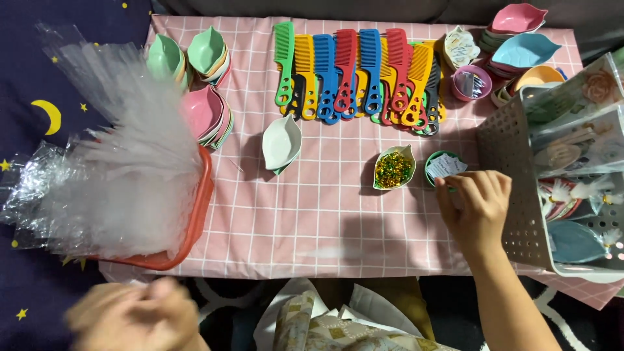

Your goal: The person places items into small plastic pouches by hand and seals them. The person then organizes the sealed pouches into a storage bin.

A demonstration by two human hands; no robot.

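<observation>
Blurred at the bottom edge, the left hand (133, 316) hangs low before the desk (312, 221), its grip too smeared to tell, just below a red tray (198, 214) heaped with clear plastic bags (123, 162), with patterned wrapping paper (325, 328) beside it. Further in, the right hand (474, 205) reaches into a small green bowl (434, 162), its grip pinching closed on a small white packet (446, 166); a white leaf-shaped dish of green and gold beads (393, 169) sits just beside on the left, a white perforated basket (513, 169) of wrapped sets close on the right, and a row of coloured combs (357, 71) behind.
</observation>
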